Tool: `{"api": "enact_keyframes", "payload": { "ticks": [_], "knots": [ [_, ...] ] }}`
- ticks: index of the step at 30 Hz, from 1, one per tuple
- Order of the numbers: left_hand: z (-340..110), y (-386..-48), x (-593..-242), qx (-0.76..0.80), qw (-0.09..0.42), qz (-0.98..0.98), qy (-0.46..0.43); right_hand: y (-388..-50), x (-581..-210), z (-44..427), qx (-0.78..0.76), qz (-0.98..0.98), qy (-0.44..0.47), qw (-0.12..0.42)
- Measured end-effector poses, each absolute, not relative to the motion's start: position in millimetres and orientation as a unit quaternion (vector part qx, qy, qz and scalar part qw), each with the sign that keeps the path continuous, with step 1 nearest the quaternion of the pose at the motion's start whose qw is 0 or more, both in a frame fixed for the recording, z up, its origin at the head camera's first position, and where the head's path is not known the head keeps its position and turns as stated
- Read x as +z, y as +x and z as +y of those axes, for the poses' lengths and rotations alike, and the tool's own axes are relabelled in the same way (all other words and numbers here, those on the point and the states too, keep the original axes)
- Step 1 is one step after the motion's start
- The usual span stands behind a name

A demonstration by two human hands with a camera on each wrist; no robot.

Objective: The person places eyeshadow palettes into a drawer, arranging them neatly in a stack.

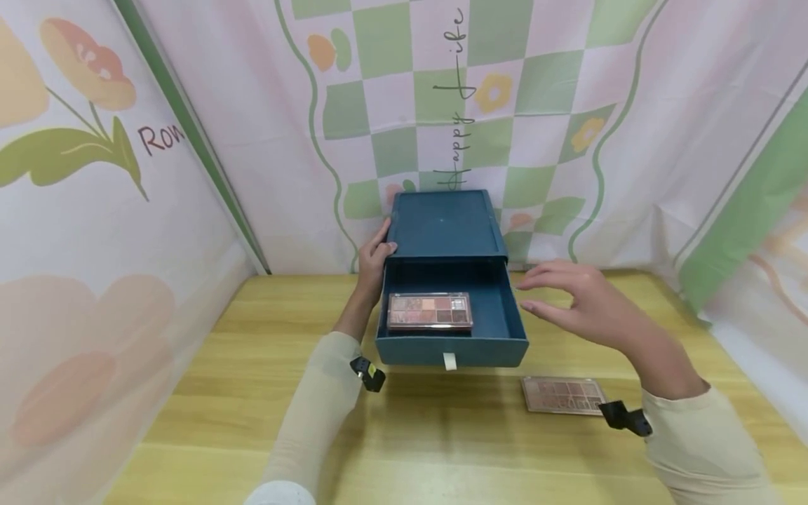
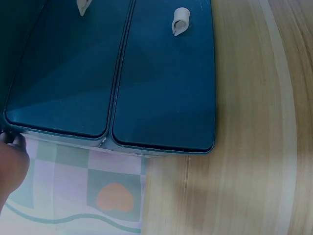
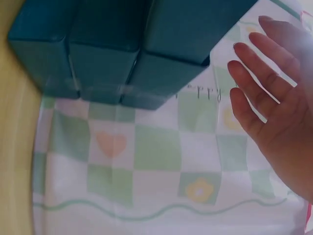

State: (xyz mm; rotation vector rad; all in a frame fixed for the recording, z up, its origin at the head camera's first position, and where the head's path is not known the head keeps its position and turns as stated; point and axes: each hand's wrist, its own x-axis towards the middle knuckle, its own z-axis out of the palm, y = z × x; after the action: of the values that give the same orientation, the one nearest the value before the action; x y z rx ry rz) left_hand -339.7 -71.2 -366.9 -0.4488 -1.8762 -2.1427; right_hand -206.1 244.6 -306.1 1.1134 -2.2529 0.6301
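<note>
A dark blue drawer cabinet (image 1: 445,224) stands against the back curtain, its top drawer (image 1: 451,352) pulled out. Inside the drawer, toward its left side, lies an eyeshadow palette (image 1: 429,312) with a clear lid. My left hand (image 1: 374,263) holds the cabinet's left side near the front edge, thumb at the upper corner; in the left wrist view only part of that hand (image 2: 12,164) shows. My right hand (image 1: 583,301) hovers just right of the open drawer, fingers spread and holding nothing. A second eyeshadow palette (image 1: 562,395) lies on the table, below the right hand.
The wooden table (image 1: 221,414) carries the cabinet. Lower closed drawers with pale pull tabs (image 2: 181,20) show in the left wrist view. A patterned curtain (image 1: 252,140) hangs close behind, with more fabric along both sides.
</note>
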Motion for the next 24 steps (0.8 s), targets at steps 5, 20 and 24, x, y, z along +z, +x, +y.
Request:
{"api": "enact_keyframes", "payload": {
  "ticks": [5,20,24],
  "knots": [
    [-71.2,-339.7,-367.3,-0.737,0.126,-0.645,-0.157,-195.7,-319.6,266.1,0.244,-0.848,0.395,0.257],
    [-71.4,-339.9,-368.5,-0.735,0.13,-0.649,-0.15,-179.9,-400.6,329.3,0.233,-0.91,0.306,0.151],
    [-71.5,-339.3,-369.2,-0.733,0.13,-0.649,-0.153,-178.9,-421.5,345.2,0.237,-0.918,0.289,0.131]
  ]
}}
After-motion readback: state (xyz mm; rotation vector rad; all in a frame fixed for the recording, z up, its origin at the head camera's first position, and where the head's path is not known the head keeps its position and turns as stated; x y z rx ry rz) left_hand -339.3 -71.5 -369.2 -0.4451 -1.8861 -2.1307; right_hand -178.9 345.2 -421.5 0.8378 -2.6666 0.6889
